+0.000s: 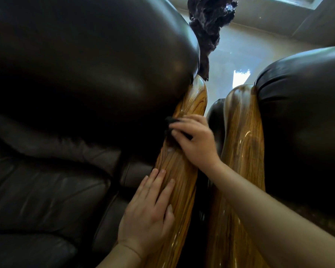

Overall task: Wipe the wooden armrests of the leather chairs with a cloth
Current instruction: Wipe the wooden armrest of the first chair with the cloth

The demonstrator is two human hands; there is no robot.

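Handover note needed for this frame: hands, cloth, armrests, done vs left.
Right hand: pressing the dark cloth onto the left chair's wooden armrest, about midway along, next to the leather back.
Left hand: flat and open on the same armrest, nearer the camera, holding nothing.
Second armrest, on the right chair: right beside it, untouched by either hand now.
Done: cannot tell from this frame; both armrests look glossy.
Left: finish this armrest, then likely the other.

Right hand [196,140] presses dark cloth [170,124] on armrest [179,171].
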